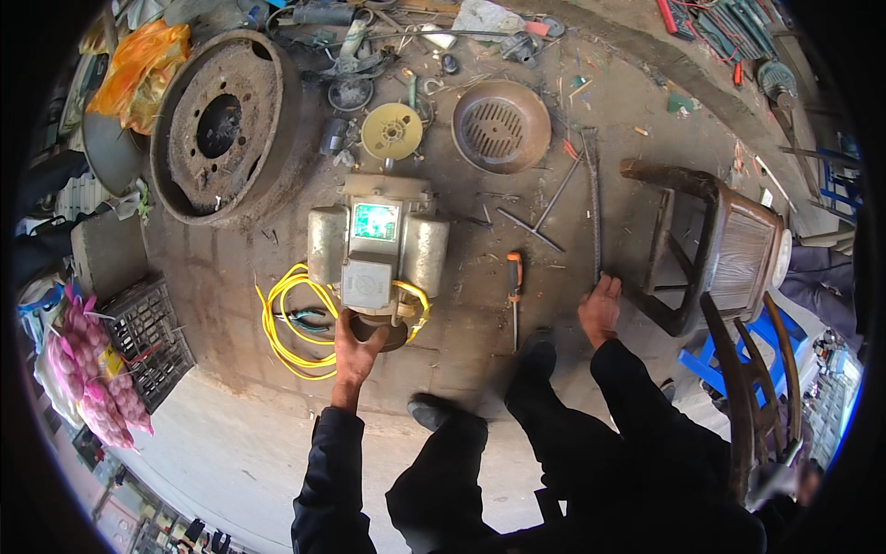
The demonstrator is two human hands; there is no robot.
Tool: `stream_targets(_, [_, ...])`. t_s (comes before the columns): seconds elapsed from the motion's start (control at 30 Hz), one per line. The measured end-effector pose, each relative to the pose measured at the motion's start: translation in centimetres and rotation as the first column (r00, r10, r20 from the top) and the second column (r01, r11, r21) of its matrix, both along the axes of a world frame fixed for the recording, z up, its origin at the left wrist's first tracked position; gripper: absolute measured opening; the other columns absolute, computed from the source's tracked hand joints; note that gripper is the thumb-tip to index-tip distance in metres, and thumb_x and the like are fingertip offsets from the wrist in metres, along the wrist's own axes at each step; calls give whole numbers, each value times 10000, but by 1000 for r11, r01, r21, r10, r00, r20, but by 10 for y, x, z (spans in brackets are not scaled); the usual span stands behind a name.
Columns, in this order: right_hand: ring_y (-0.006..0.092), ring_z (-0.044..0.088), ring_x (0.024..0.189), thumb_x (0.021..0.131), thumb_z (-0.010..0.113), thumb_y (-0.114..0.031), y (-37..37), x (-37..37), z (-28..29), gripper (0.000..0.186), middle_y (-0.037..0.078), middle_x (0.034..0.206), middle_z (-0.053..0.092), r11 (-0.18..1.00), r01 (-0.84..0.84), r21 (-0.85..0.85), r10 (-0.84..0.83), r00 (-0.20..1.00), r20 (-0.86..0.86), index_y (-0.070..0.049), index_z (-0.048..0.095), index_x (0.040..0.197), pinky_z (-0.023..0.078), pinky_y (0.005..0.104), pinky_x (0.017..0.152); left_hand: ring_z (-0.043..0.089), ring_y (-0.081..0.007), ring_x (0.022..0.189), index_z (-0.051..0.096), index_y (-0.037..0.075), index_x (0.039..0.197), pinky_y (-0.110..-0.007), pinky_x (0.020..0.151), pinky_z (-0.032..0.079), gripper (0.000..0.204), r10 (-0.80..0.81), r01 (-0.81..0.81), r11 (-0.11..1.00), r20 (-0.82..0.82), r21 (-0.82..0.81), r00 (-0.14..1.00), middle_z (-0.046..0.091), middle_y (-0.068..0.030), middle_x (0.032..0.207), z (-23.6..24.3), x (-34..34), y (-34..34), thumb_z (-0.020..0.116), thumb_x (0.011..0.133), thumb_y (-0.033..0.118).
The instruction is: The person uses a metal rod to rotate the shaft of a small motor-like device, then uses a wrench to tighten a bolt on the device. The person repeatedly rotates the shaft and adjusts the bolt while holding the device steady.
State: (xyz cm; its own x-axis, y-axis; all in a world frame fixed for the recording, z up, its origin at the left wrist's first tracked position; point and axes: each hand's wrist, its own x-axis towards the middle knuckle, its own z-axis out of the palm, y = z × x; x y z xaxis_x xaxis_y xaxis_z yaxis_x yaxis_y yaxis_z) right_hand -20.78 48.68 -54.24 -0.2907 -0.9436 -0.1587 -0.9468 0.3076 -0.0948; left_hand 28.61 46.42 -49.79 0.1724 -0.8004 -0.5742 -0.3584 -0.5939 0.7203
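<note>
Grey metal forms the body of the electric motor-like unit with two cylindrical side housings and a square box (pixel 377 247), which rests on the brown, brick-paved floor (pixel 221 305), left of centre and inward of the near edge bordering the pale concrete strip (pixel 240 452).

Left hand: my left hand (pixel 358 349) touches the dark, round end part (pixel 393 338) at the unit's near end. Thumb and forefinger are spread; whether the other fingers grip underneath, I cannot tell.

Right hand: my right hand (pixel 600 312) reaches, fingers curled, to the near end of the long, dark metal bar (pixel 593 203), which lies to the right, pointing toward the floor's far edge. Whether the fingers pinch the bar or only touch it, I cannot tell.

Surroundings: the looped yellow cable (pixel 268 323) lies left of the unit, with the blue-handled pliers (pixel 318 314) inside its loop. The orange-and-black screwdriver (pixel 514 284) and the slim metal T-handle tool (pixel 556 196) lie between unit and bar.

Step in hand, as I judge it: steadying the unit on the left while handling the bar on the right. The next move would call for a secure hold on the bar, with the unit kept steady.
</note>
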Motion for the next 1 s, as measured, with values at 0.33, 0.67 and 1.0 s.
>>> stream_targets(0.33, [229, 575, 1291, 1086, 492, -460, -88, 194, -4, 593, 157, 1489, 505, 910, -65, 409, -414, -124, 902, -36, 451, 1499, 488, 427, 1073, 555, -174, 1206, 481, 0, 1479, -372, 1036, 461, 506, 336, -357, 932, -536, 69, 774, 553, -80, 1388, -10, 51, -37, 478, 1071, 301])
stream_targets(0.67, [187, 617, 1217, 1099, 406, -337, -119, 239, -8, 443, 102, 1317, 661, 912, -217, 347, -374, -101, 922, -28, 614, 1339, 483, 434, 1051, 562, -315, 1295, 466, 7, 1468, -459, 1146, 412, 580, 545, -497, 820, -654, 284, 525, 570, -160, 1443, -54, 7, -66, 354, 1095, 438])
stream_targets(1.0, [164, 649, 1017, 1063, 355, -351, -182, 277, 9, 460, 88, 1132, 720, 875, -295, 385, -412, -32, 911, -86, 695, 1222, 523, 430, 864, 557, -272, 1300, 468, 56, 1474, -417, 1136, 415, 578, 589, -721, 682, -676, 122, 443, 585, -96, 1419, -69, 8, -54, 342, 1102, 481])
